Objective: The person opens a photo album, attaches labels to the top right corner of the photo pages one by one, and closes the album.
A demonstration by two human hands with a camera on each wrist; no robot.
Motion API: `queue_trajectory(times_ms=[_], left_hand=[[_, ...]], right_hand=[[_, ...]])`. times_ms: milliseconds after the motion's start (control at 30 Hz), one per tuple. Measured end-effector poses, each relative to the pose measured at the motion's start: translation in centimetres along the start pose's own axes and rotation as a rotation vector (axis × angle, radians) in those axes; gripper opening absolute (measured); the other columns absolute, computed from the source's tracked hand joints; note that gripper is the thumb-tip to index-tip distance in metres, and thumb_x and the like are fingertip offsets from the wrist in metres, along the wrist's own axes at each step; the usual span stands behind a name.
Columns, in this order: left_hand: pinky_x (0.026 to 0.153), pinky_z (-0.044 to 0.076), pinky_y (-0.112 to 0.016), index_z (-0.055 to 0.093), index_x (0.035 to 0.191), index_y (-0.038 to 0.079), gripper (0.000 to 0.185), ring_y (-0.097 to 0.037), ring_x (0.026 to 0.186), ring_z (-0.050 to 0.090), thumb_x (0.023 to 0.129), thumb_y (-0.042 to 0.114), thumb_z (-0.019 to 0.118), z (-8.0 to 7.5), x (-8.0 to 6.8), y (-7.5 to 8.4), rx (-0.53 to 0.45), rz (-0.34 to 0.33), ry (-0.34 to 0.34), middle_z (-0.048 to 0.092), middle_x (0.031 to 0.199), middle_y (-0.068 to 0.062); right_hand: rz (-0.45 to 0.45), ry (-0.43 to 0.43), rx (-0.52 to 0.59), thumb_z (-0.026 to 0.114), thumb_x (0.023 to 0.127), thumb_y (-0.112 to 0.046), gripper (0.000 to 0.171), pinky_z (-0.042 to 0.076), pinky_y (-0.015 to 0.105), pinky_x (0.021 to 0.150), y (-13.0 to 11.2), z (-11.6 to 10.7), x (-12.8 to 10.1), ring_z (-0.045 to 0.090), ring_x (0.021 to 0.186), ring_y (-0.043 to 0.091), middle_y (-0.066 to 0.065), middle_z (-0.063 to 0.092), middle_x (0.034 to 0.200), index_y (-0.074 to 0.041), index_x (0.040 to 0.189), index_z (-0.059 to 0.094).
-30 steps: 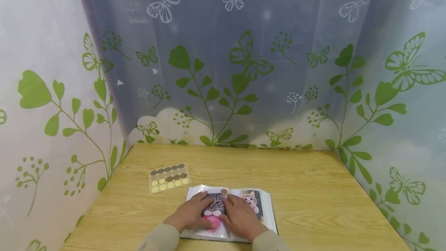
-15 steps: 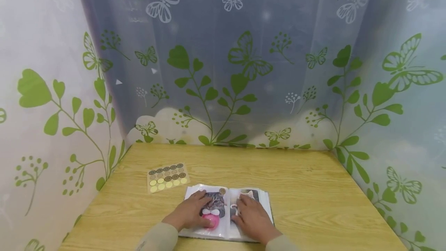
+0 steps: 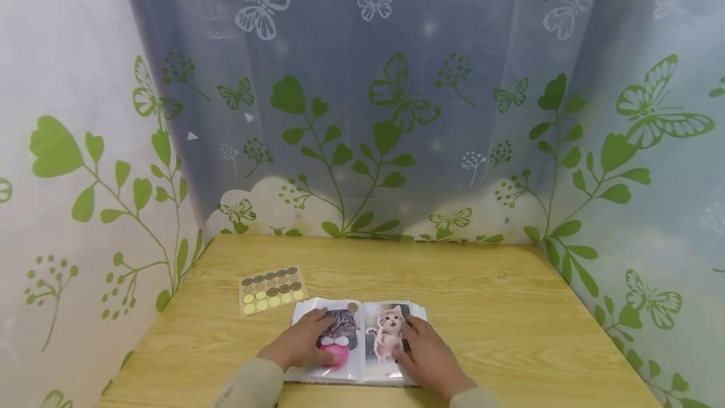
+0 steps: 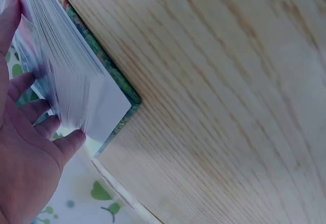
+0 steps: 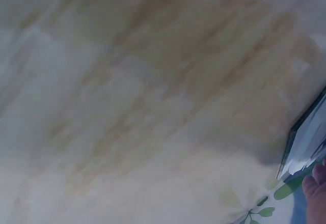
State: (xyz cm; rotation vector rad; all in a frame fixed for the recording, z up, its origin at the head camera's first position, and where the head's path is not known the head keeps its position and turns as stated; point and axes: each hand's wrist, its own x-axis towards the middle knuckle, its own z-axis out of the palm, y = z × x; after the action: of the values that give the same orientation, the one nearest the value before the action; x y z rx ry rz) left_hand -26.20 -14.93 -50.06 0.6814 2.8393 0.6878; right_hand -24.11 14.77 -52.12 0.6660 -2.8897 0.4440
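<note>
A photo album [image 3: 361, 357] lies spread on the wooden table, its clear-sleeved pages facing up. On its left page is a photo of a grey tabby cat [image 3: 343, 323] above a pink round shape, with a small round brown sticker [image 3: 352, 307] near the top corner. The right page bears a kitten photo [image 3: 388, 332]. My left hand [image 3: 300, 342] rests on the left page; in the left wrist view its thumb lies on top and its loosely spread fingers touch the page edges. My right hand [image 3: 433, 357] rests along the right page's outer edge, its fingertips over the photo's side.
A sheet of round stickers [image 3: 273, 289], dark, tan and yellow, lies behind and left of the album. Patterned curtains [image 3: 362, 112] with butterflies and leaves enclose the wooden table [image 3: 521, 332] at the back and sides.
My right hand has slid right from the album's middle to the right page's outer edge, uncovering the kitten photo. The album and left hand have shifted slightly left in view.
</note>
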Motion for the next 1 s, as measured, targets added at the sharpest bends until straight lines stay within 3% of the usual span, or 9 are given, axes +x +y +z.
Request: queue_trajectory(times_ms=[167,367,633,1000], left_hand=[[0.112,0.027,-0.062,0.051,0.141,0.001,0.086,-0.045,0.142,0.029,0.075,0.045,0.084,0.18,-0.11,-0.22,-0.023,0.003,-0.015,0.036,0.153,-0.024],[0.112,0.026,-0.061,0.052,0.141,0.002,0.087,-0.045,0.142,0.028,0.074,0.046,0.083,0.57,-0.16,-0.06,-0.038,0.025,-0.026,0.036,0.153,-0.024],[0.112,0.028,-0.060,0.052,0.142,0.004,0.088,-0.044,0.142,0.029,0.073,0.051,0.082,0.60,-0.28,0.17,-0.006,0.017,-0.005,0.034,0.154,-0.023],[0.110,0.031,-0.061,0.053,0.141,0.004,0.090,-0.044,0.141,0.031,0.073,0.056,0.080,0.24,-0.52,-0.30,0.020,0.052,0.038,0.034,0.154,-0.024]], right_hand=[[-0.006,-0.058,0.018,0.061,0.096,-0.041,0.059,0.036,0.052,0.110,-0.04,-0.13,0.01,0.042,0.134,0.040,0.024,0.044,0.145,0.001,0.137,0.056],[-0.073,-0.007,0.014,0.061,0.094,-0.041,0.057,0.040,0.051,0.107,0.07,0.29,-0.17,0.045,0.132,0.040,0.025,0.046,0.144,0.001,0.133,0.059],[-0.009,-0.094,0.001,0.059,0.095,-0.048,0.064,0.041,0.052,0.105,-0.06,0.53,-0.26,0.045,0.132,0.038,0.023,0.044,0.145,-0.004,0.139,0.055],[0.034,-0.114,-0.007,0.061,0.093,-0.051,0.066,0.041,0.052,0.106,-0.13,0.10,-0.31,0.046,0.132,0.037,0.020,0.046,0.144,-0.004,0.140,0.055]])
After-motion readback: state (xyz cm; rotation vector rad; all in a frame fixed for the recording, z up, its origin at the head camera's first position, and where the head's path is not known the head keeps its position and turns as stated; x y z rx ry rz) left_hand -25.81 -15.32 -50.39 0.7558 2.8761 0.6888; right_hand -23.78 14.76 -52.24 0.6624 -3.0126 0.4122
